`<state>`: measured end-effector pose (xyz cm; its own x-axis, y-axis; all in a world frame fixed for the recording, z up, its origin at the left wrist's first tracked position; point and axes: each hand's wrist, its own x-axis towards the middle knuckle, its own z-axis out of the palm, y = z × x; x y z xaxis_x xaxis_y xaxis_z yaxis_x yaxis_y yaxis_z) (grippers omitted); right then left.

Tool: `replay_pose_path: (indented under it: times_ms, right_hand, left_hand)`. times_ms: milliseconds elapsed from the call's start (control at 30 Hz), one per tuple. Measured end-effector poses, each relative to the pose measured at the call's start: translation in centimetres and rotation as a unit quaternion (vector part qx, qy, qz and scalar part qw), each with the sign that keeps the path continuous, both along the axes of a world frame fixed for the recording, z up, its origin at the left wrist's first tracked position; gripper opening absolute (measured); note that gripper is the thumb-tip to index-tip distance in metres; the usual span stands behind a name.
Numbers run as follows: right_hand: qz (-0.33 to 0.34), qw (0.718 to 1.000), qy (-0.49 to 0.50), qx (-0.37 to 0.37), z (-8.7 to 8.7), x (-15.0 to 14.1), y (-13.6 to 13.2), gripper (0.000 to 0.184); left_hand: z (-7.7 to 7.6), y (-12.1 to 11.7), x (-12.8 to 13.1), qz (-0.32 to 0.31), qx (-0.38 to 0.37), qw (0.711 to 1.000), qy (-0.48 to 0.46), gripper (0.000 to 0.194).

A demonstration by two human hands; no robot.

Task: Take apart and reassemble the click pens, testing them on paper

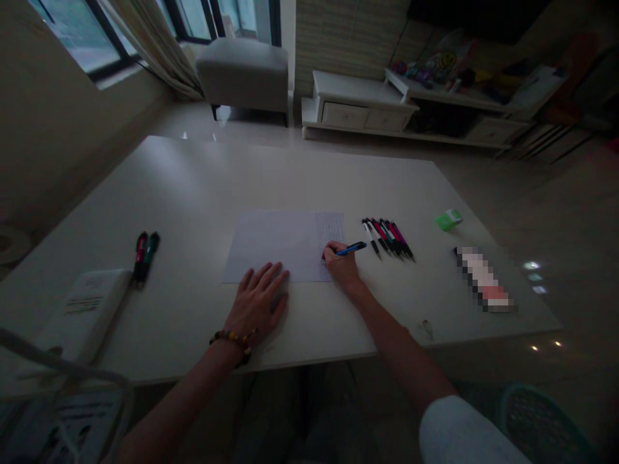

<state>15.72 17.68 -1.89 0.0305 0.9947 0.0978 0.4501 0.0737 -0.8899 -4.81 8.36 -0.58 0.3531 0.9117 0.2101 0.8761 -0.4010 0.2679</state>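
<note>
A sheet of white paper (275, 241) lies on the white table (271, 180), with rows of small handwriting along its right side. My left hand (258, 299) rests flat on the paper's lower edge, fingers spread, a beaded bracelet at the wrist. Closed around a blue pen (351, 249), my right hand (342, 265) leans on the written strip. The pen's tip is hidden behind the fingers. Just right of the paper, several pens (388, 238) of different colours lie side by side in a slanted row.
Two thicker pens (144, 259) lie at left beside a white box-like device (84, 309) with a cable. On the right are a small green-and-white item (449, 220) and a pixelated phone-shaped object (483, 280). A chair (244, 74) and a low cabinet (358, 100) stand beyond the table.
</note>
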Motion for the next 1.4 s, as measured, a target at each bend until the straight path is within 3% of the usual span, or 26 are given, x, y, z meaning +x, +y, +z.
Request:
replay_pose_path:
  times_ms: [167, 433, 600, 767, 900, 1033, 1133, 1267, 1400]
  right_hand:
    - [-0.014, 0.999, -0.032, 0.031, -0.4, 0.0, 0.0, 0.016]
    - [-0.005, 1.0, -0.011, 0.004, -0.4, -0.1, 0.0, 0.017]
    - [-0.018, 0.995, 0.101, 0.003, 0.5, 0.8, 0.2, 0.014]
    - [-0.034, 0.989, 0.14, 0.02, 2.5, 1.6, -0.2, 0.052]
    - [0.025, 0.993, 0.118, 0.014, 3.1, 1.6, -0.5, 0.061]
    - [0.051, 0.998, 0.034, 0.032, 2.2, 1.7, -0.3, 0.063]
    - [0.011, 0.992, -0.11, 0.058, 1.6, 2.7, 0.4, 0.059]
    - [-0.081, 0.948, -0.306, 0.043, 1.5, 5.7, 1.4, 0.044]
    - [-0.129, 0.908, -0.398, 0.029, 1.9, 8.1, 0.8, 0.037]
  left_hand:
    - [0.2, -0.1, 0.1, 0.002, -0.005, 1.0, 0.008, 0.044]
    - [0.3, -0.1, 0.2, 0.003, -0.002, 1.0, 0.008, 0.045]
    - [0.2, -0.2, 0.2, 0.005, -0.007, 1.0, 0.0, 0.044]
    - [0.2, -0.2, 0.2, 0.008, 0.001, 1.0, -0.012, 0.044]
    - [0.1, -0.2, 0.2, 0.002, 0.008, 1.0, -0.012, 0.044]
    - [-0.1, -0.1, 0.0, 0.006, 0.009, 1.0, 0.002, 0.044]
    - [-0.2, -0.1, -0.1, 0.009, 0.009, 1.0, 0.012, 0.044]
    - [-0.4, -0.1, -0.2, 0.012, 0.01, 1.0, 0.021, 0.043]
    - [-0.5, -0.1, -0.3, 0.018, 0.01, 0.999, 0.025, 0.043]
